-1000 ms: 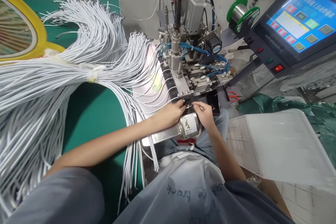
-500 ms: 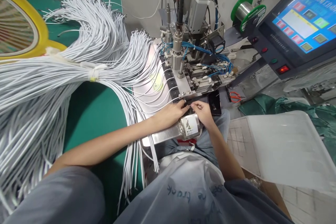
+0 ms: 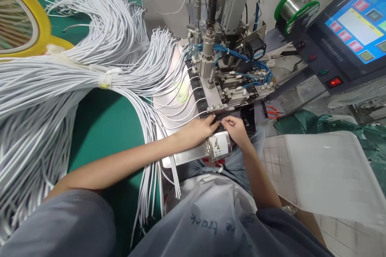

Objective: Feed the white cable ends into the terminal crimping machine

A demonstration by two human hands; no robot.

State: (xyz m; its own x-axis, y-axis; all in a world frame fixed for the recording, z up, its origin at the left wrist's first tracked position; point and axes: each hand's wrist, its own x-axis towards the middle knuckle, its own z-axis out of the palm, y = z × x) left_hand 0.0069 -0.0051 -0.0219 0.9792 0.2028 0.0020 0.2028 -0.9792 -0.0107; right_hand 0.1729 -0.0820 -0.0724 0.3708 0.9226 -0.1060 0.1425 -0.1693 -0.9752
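Observation:
At the front end of the machine (image 3: pixel 208 64), my left hand (image 3: pixel 196 131) rests with its fingertips on the dark fixture block (image 3: pixel 197 92). Its fingers are bent inward, and what lies under them is hidden. Just to the right, my right hand (image 3: pixel 237 129) pinches thumb and forefinger together on something tiny; a thin light tip shows between the two hands. Several white cables (image 3: pixel 183 117) run from a tied bundle (image 3: pixel 105 79) into the block's slots. Below the hands sits a metal cylinder with a white label (image 3: pixel 220 144).
Cable heaps (image 3: pixel 108 28) cover much of the green table (image 3: pixel 99 128). A wire spool (image 3: pixel 291 10) and a lit touchscreen (image 3: pixel 358 24) stand right of the machine. Orange-handled scissors (image 3: pixel 273 112) lie near a white plastic bin (image 3: pixel 325 168). A yellow-rimmed fan (image 3: pixel 45 20) is at left.
The view has shifted slightly, so the machine and screen sit farther right. Both hands stay at the fixture's front end, with the right fingertips a little farther from the left.

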